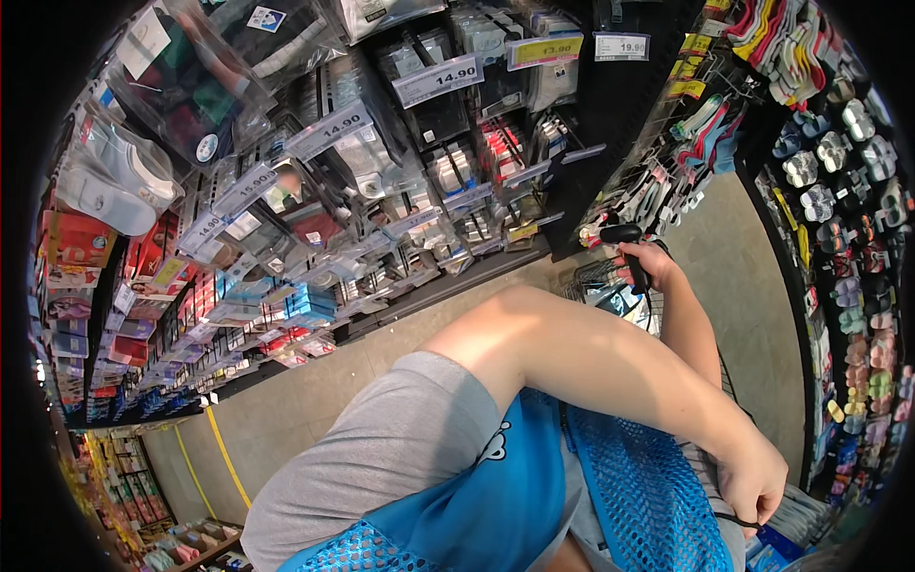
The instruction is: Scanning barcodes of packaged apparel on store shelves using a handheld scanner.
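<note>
My right hand [647,266] is wrapped around a black pistol-grip handheld device [620,234]; its exact kind is hard to tell. A wire shopping cart [654,314] with shiny packages in it shows just below that hand, partly hidden by my arms. My left arm crosses in front of my body to the right. At its end my left hand [754,475] has its fingers curled on a thin black cord [736,522] beside my right sleeve. I wear a blue mesh vest [629,465] over a grey shirt.
A tall rack [400,214] of packaged socks and underwear on hooks, with price tags, runs along the left. Loose socks [715,136] hang at its end. Slippers [851,286] fill a display on the right. Yellow lines [227,457] mark the tiled floor [314,400].
</note>
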{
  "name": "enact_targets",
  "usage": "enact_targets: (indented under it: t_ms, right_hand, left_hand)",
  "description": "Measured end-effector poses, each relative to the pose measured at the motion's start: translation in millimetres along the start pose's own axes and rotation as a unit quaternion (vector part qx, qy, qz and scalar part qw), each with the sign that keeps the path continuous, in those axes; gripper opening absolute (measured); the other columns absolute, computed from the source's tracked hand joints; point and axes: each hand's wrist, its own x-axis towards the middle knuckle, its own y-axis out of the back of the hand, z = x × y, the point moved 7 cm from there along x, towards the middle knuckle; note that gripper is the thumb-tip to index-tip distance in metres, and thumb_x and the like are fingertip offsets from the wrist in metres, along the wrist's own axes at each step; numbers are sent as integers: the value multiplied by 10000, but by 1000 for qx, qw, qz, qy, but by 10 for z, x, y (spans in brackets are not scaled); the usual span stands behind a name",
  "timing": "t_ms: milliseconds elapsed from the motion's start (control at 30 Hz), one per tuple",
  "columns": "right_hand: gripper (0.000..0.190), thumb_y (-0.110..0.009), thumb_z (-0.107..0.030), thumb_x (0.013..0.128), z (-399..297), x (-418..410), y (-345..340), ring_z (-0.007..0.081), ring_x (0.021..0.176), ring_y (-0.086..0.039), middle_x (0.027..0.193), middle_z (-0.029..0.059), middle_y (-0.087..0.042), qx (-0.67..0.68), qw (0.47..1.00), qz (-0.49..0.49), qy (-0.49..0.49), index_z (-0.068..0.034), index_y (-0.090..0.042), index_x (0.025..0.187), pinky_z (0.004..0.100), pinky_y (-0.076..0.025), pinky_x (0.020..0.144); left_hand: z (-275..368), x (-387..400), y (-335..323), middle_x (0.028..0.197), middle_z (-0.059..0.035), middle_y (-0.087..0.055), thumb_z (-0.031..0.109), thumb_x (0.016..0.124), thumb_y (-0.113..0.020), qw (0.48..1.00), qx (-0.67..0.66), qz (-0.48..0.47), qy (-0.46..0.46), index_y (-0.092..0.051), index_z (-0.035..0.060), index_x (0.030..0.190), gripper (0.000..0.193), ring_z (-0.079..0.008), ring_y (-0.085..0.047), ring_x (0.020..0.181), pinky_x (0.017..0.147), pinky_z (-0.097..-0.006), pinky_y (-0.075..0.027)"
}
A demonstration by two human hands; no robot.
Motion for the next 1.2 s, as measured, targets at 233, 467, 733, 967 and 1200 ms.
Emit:
enact_targets:
  t_ms: [233, 467, 733, 967, 1200]
  right_hand:
    - [318, -679, -296, 917, 30, 26, 80, 243, 695, -713, 940, 96, -701, -11, 1000, 12, -2, -72, -590, 1123, 354, -570, 555]
    - [305, -676, -290, 917, -18, -21, 72, 241, 708, -722, 939, 92, -709, -12, 1000, 10, -10, -71, -606, 1117, 359, -566, 550]
    - [254, -641, -315, 945, -121, -129, 385, 216, 727, -713, 930, 70, -705, -16, 999, 42, 8, -85, -630, 1052, 334, -560, 566]
    - [289, -615, -349, 976, -64, -253, 892, 203, 749, -698, 955, 68, -691, 22, 997, 77, 9, -72, -628, 1055, 330, -554, 580]
    - [305, -651, -377, 953, 143, -622, 1870, 191, 726, -675, 948, 67, -679, 187, 968, 150, 79, -87, -618, 1043, 313, -556, 580]
  left_hand:
    - [119, -131, 16, 894, -56, -755, 298, 858, -735, 993, -117, 16, -16, -760, 36, 967, 285, -149, -679, 823, 721, -289, -514]
    - [63, -220, 63, 855, -99, -736, 280, 794, -692, 997, -40, 31, 58, -733, 32, 962, 302, -211, -692, 808, 708, -346, -519]
    - [351, -494, 56, 819, -129, -710, 223, 828, -580, 980, 40, 192, 17, -742, 83, 903, 228, -317, -688, 844, 739, -416, -532]
    - [92, -749, 324, 899, -109, -668, 243, 790, -709, 957, 53, 284, -14, -727, 67, 849, 186, -315, -645, 882, 771, -410, -508]
    - [291, -1378, 80, 814, -49, -641, 243, 840, -711, 927, 120, 350, 65, -644, 100, 858, 159, -268, -620, 838, 730, -398, -487]
